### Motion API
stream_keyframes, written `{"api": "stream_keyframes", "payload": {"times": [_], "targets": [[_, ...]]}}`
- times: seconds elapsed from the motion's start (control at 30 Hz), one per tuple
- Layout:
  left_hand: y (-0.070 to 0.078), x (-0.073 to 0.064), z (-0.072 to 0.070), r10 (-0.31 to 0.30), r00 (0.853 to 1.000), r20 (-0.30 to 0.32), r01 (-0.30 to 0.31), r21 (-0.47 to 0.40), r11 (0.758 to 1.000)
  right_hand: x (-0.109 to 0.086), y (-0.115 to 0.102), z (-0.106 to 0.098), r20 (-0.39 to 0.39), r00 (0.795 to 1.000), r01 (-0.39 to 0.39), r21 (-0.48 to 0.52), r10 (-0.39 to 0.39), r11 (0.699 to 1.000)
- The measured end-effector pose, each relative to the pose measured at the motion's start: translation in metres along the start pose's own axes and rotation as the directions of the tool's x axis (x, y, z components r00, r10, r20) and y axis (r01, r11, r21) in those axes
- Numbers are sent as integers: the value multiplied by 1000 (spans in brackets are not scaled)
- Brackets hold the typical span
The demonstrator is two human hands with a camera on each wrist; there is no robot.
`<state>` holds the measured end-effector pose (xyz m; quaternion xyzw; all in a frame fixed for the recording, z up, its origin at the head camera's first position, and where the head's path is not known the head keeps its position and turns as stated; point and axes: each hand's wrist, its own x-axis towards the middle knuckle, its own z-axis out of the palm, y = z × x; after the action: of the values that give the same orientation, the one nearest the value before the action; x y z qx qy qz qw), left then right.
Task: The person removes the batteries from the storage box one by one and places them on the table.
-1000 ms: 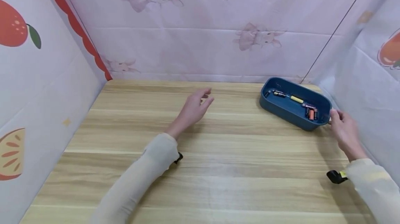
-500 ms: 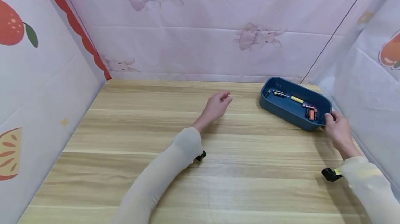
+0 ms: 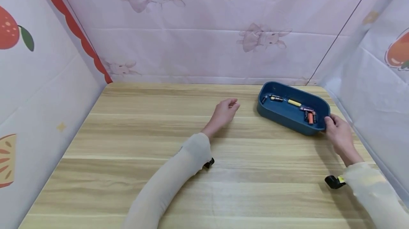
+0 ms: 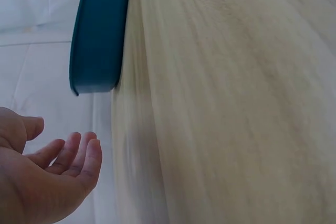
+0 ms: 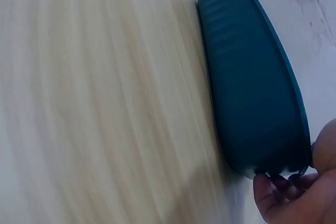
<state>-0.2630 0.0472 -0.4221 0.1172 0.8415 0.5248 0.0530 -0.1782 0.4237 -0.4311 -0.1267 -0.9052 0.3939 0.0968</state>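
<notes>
A dark blue oblong box (image 3: pixel 284 120) stands at the back right of the table with several small batteries inside. Among them are a yellow battery (image 3: pixel 294 103) and an orange battery (image 3: pixel 310 118). My right hand (image 3: pixel 340 133) grips the box's near right end, thumb at the rim and fingers curled against the outer wall, as the right wrist view also shows at the fingers (image 5: pixel 266 195). Over the table, left of the box and apart from it, my left hand (image 3: pixel 222 113) holds nothing. In the left wrist view its fingers (image 4: pixel 71 158) are loosely bent.
The wood-grain table (image 3: pixel 137 143) stretches to the left and front. A printed cloth wall (image 3: pixel 191 55) rises behind it, and more cloth walls stand at the left and right (image 3: pixel 380 90), the right one close to my right arm.
My left hand has moved right toward the box, its fingers more bent than at first. My right hand has settled on the box's end, and the box has shifted slightly left.
</notes>
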Motion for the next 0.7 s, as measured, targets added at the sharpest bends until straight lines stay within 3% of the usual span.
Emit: {"api": "stream_keyframes", "payload": {"times": [0.43, 0.7], "targets": [[-3, 0, -4, -38, 999, -18, 38, 23, 999, -18, -25, 24, 90, 995, 45, 52, -49, 998], [-3, -2, -9, -82, 997, 0, 82, -24, 996, -27, -39, 35, 151, 987, 43, 101, -58, 994]]}}
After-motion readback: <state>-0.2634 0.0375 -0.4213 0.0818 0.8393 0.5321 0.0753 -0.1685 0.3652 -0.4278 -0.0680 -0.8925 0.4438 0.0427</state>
